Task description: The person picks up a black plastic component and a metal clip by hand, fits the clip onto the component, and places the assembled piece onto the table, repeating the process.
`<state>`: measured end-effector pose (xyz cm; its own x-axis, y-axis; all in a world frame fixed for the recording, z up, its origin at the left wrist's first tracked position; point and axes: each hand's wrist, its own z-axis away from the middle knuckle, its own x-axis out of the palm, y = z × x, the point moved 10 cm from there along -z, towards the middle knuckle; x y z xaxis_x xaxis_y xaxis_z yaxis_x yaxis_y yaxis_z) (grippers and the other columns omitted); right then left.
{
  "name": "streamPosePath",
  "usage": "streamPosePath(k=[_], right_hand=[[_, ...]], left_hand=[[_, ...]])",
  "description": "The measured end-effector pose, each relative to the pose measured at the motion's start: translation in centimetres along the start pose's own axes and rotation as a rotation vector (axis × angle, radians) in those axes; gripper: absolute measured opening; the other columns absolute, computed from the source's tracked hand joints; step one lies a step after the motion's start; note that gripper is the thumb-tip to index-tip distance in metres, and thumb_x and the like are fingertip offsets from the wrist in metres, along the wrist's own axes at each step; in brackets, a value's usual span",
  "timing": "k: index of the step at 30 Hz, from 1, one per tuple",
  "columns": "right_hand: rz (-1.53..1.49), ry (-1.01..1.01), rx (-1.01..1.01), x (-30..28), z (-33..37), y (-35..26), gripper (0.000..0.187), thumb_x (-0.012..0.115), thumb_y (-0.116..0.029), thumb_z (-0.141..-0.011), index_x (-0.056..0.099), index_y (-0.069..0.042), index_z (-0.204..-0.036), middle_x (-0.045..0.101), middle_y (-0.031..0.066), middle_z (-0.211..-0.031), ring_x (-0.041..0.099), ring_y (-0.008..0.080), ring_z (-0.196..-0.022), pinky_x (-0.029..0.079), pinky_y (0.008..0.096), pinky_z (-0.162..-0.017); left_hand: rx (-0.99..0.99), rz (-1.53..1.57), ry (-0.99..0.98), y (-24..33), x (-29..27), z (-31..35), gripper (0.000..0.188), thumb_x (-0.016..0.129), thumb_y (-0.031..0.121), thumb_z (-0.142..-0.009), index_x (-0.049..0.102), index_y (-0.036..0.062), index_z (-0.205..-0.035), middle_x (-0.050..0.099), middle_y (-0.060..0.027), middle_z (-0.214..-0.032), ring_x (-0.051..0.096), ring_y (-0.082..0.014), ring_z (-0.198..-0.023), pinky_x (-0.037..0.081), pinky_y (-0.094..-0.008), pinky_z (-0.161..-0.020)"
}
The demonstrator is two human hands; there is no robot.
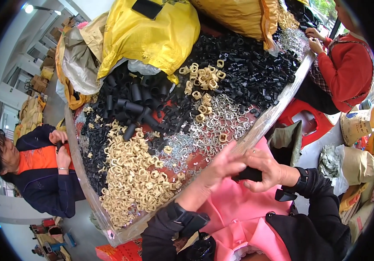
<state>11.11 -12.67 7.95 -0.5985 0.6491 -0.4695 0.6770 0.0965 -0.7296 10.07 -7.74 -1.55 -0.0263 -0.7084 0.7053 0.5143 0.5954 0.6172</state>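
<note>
Right hand (265,169) (curled) beside left hand (219,168)

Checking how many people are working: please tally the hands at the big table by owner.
Camera wearer's left hand and right hand: 2
Left-side co-worker's hands: 2
Right-side co-worker's hands: 2
Total: 6

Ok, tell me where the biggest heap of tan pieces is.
In the head view, the biggest tan heap lies left of centre on the table, just below the wide black tubes and left of the silver hooks.
</note>
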Motion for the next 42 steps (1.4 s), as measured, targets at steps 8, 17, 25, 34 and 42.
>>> streamPosePath(k=[8,17,25,34,42], right_hand=[[-0.098,-0.063,-0.017,1.6,-0.4,-1.2,0.028,0.061,-0.022,-0.064,0.056,0.000,-0.080,0.058,0.0092,-0.074,0.056,0.0255,-0.065,0.045,0.0326,-0.061],[-0.204,-0.342,0.108,0.5,0.8,1.4,0.035,0.067,-0.025,-0.062,0.057,-0.002,-0.087,0.058,0.0120,-0.082,0.055,0.0266,-0.076,0.042,0.0350,-0.067],[0.259,-0.644,0.520,-4.2,10.2,4.6,0.047,0.069,-0.033,-0.063,0.056,-0.004,-0.097,0.057,0.0129,-0.093,0.054,0.0285,-0.085,0.041,0.0357,-0.074],[0.159,-0.346,0.114,-0.5,-0.1,3.9,0.036,0.063,-0.026,-0.070,0.055,-0.003,-0.096,0.056,0.0116,-0.084,0.054,0.0285,-0.077,0.043,0.0353,-0.065],[0.597,-0.203,0.171,2.6,-2.8,9.7,0.018,0.060,-0.016,-0.070,0.054,-0.006,-0.084,0.049,0.0094,-0.073,0.051,0.0269,-0.070,0.041,0.0352,-0.060]], left_hand=[[0.281,-0.113,-0.075,2.0,2.0,-0.8,0.081,0.052,0.033,-0.076,0.003,0.0019,-0.132,0.034,-0.0183,-0.122,0.037,-0.0235,-0.111,0.029,-0.0335,-0.095],[0.342,-0.710,0.011,3.2,3.9,0.3,0.077,0.057,0.033,-0.075,0.014,0.0021,-0.131,0.041,-0.0177,-0.117,0.042,-0.0249,-0.108,0.031,-0.0334,-0.093],[0.624,-2.029,0.887,15.3,-6.3,6.3,0.042,0.061,0.022,-0.071,0.050,0.0012,-0.106,0.052,-0.0156,-0.097,0.051,-0.0307,-0.091,0.042,-0.0375,-0.079],[0.534,-2.048,0.980,16.4,-7.3,4.9,0.039,0.062,0.019,-0.069,0.051,0.0046,-0.103,0.048,-0.0111,-0.095,0.054,-0.0297,-0.078,0.045,-0.0387,-0.064],[0.559,-2.140,0.957,18.6,-6.5,0.4,0.031,0.063,0.019,-0.068,0.054,0.0054,-0.094,0.050,-0.0102,-0.092,0.056,-0.0271,-0.075,0.046,-0.0382,-0.060]])
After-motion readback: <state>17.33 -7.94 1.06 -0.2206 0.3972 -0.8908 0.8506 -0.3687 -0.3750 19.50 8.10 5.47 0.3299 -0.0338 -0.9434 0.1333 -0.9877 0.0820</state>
